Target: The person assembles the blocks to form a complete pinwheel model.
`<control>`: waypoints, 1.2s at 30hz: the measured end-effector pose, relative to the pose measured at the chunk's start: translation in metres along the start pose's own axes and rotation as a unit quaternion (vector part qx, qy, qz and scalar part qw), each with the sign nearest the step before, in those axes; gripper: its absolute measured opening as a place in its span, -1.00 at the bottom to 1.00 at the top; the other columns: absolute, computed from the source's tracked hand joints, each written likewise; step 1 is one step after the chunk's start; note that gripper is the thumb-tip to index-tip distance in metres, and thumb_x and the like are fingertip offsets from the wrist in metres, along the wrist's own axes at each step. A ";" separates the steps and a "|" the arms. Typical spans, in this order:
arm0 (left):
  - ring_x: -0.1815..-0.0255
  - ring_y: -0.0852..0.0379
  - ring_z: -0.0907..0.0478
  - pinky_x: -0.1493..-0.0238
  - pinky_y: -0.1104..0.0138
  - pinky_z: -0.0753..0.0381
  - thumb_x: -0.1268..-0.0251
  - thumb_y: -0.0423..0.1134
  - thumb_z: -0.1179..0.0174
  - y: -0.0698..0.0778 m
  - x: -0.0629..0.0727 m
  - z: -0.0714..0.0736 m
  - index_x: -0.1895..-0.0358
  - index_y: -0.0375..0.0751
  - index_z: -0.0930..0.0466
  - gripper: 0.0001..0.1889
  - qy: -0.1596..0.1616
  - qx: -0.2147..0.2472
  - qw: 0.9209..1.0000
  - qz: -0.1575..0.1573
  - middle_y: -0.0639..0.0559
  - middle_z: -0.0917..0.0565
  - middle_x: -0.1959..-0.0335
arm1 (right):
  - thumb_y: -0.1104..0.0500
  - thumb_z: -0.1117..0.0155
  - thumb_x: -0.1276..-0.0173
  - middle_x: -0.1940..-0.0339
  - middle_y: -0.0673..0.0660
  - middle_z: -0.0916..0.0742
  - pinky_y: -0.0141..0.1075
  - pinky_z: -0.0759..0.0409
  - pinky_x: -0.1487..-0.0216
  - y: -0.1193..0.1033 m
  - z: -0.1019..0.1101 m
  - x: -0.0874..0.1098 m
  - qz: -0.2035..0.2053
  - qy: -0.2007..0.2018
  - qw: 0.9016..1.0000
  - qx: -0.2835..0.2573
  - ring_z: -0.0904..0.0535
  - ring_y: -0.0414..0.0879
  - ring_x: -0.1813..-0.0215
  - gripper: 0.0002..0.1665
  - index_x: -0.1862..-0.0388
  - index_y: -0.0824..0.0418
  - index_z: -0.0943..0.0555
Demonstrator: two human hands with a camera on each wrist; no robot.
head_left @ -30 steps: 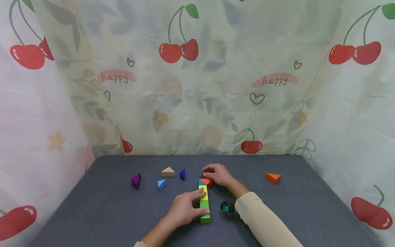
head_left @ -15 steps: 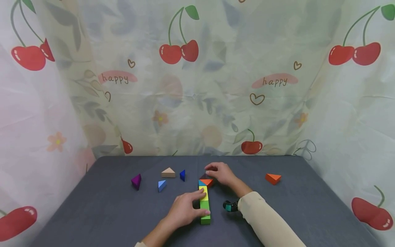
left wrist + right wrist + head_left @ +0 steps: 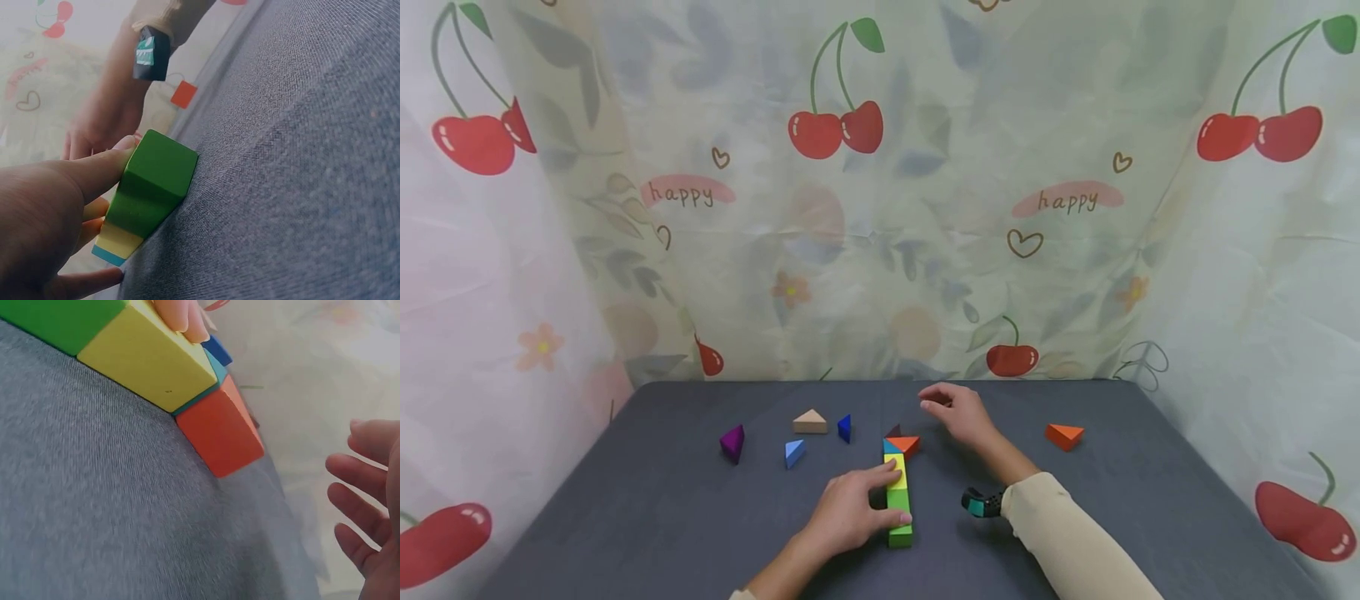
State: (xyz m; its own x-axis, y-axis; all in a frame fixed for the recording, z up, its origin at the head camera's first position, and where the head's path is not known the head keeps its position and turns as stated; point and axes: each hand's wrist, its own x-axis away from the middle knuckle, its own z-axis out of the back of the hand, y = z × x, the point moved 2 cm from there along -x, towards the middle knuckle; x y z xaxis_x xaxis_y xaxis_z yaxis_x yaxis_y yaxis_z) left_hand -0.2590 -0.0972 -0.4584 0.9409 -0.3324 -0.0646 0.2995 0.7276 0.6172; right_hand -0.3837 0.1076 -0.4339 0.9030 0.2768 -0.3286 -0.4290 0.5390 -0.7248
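Observation:
A straight row of wooden blocks lies on the dark grey table: a green block [image 3: 898, 500] nearest, then a yellow block [image 3: 900, 480]. A teal triangle [image 3: 891, 447] and an orange-red triangle [image 3: 907, 446] meet at the far end, with a dark brown triangle [image 3: 893, 431] behind them. My left hand [image 3: 850, 508] rests on the row from the left, thumb against the green block and extended fingertips on the yellow one [image 3: 150, 362]. Beyond the row's far right, my right hand [image 3: 958, 412] is raised, its fingers loosely bent with nothing in them.
To the left lie a purple block [image 3: 732, 444], a beige triangle [image 3: 810, 422], a light blue triangle [image 3: 793, 452] and a dark blue one [image 3: 845, 428]. An orange triangle [image 3: 1064, 436] lies far right. A patterned curtain [image 3: 925, 275] encloses the table's back and sides.
My right hand has drawn away from the far end of the row, up and to the right, uncovering the dark brown triangle. My left hand stays on the row.

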 end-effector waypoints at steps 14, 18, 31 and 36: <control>-0.30 -0.07 -0.42 -0.24 -0.17 -0.26 0.00 0.24 -0.40 -0.001 0.001 -0.002 -0.25 0.10 -0.58 -0.32 0.006 -0.003 1.000 -0.008 0.28 -0.47 -0.30 | 0.18 -0.30 -0.38 0.20 0.01 -0.73 -0.13 -0.57 0.12 0.020 0.038 0.034 0.016 0.077 0.995 0.061 -0.58 -0.08 0.18 -0.80 0.05 0.16 -0.70; -0.31 -0.08 -0.41 -0.24 -0.16 -0.25 0.00 0.23 -0.40 -0.001 0.001 -0.002 -0.25 0.11 -0.58 -0.32 0.008 -0.004 1.000 -0.011 0.29 -0.46 -0.31 | 0.20 -0.32 -0.36 0.20 0.04 -0.72 -0.03 -0.56 0.07 0.024 0.050 0.043 0.036 0.093 0.989 0.105 -0.57 -0.03 0.14 -0.81 0.08 0.16 -0.71; -0.31 -0.07 -0.41 -0.24 -0.16 -0.25 -0.01 0.21 -0.41 -0.001 0.002 -0.001 -0.24 0.07 -0.59 -0.33 0.015 0.000 1.000 -0.020 0.29 -0.47 -0.30 | 0.21 -0.39 -0.28 0.12 0.17 -0.73 0.07 -0.45 0.01 0.051 0.081 0.067 0.046 0.097 0.971 0.211 -0.53 0.12 0.06 -0.76 0.07 0.24 -0.70; -0.31 -0.06 -0.41 -0.24 -0.15 -0.25 -0.01 0.23 -0.40 -0.003 0.002 -0.001 -0.24 0.08 -0.59 -0.33 0.014 -0.003 1.000 -0.021 0.30 -0.46 -0.30 | 0.18 -0.42 -0.25 0.03 0.23 -0.71 0.19 -0.33 -0.03 0.062 0.092 0.077 0.039 0.100 0.963 0.246 -0.47 0.21 -0.05 -0.68 0.02 0.24 -0.68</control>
State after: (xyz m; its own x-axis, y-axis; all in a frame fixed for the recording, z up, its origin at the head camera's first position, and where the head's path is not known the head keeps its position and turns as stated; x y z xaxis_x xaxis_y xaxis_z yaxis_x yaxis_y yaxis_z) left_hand -0.2580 -0.0988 -0.4611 0.9318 -0.3452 -0.1124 0.3392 0.7177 0.6081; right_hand -0.3435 0.2360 -0.4484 0.8329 0.1996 -0.5162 -0.4107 0.8481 -0.3347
